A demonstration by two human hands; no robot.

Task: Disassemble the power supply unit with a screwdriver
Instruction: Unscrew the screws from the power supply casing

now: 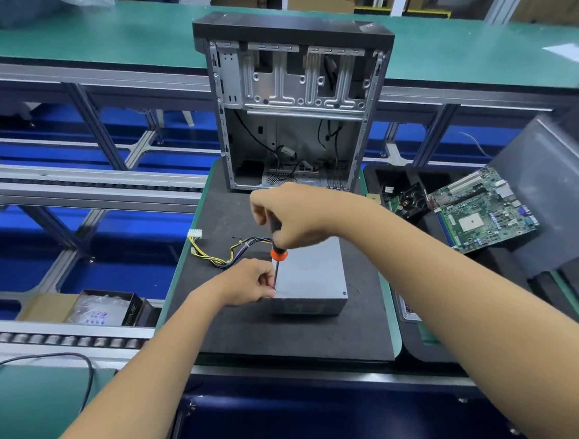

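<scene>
A grey metal power supply unit (311,275) lies flat on a black foam mat (273,334), its bundle of coloured cables (231,253) trailing left to a white connector. My right hand (298,216) grips the black-and-orange handle of a screwdriver (278,253), held upright with its tip at the unit's near left corner. My left hand (249,281) pinches the screwdriver's shaft near the tip and rests against the unit's left edge. The screw itself is hidden by my fingers.
An empty open computer case (288,116) stands upright at the mat's far end. A motherboard (480,208) and a small fan lie in a black tray to the right. Conveyor rails run on the left, with a box of bagged parts (103,309) below.
</scene>
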